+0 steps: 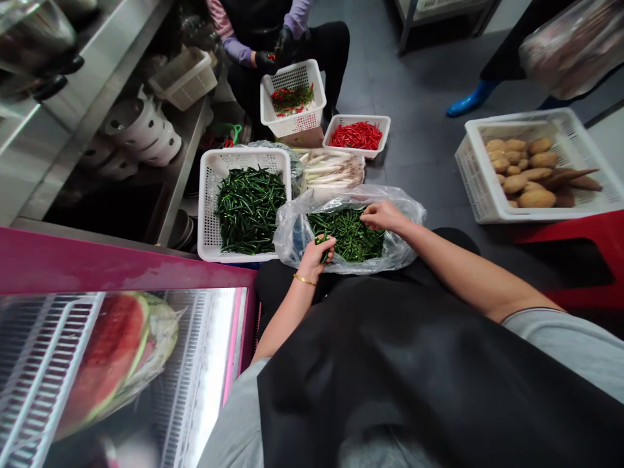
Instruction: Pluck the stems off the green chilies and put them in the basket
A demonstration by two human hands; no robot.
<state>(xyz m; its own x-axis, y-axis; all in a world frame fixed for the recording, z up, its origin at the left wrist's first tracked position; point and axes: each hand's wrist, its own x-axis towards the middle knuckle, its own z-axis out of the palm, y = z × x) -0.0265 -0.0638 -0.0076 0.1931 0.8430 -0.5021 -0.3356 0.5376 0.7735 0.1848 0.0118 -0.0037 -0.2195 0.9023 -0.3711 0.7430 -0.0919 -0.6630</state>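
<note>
My left hand [318,255] is closed around a few green chilies [323,242] at the near left edge of a clear plastic bag [404,207]. Over the bag's right side, my right hand [383,216] has its fingertips pinched together; whatever is between them is too small to make out. Inside the open bag lies a heap of thin green chilies [358,237], some with stems showing. Close by on the left stands a white perforated basket [207,201] filled with larger, darker green chilies [251,208].
Beyond the bag lie pale spring onions [334,170] and a tray of red chilies [355,136]. Opposite, a gloved person [273,55] handles red chilies over a basket [292,120]. Potatoes [524,166] fill a crate at right, near a red stool [585,253]. A glass-fronted fridge [195,390] stands left.
</note>
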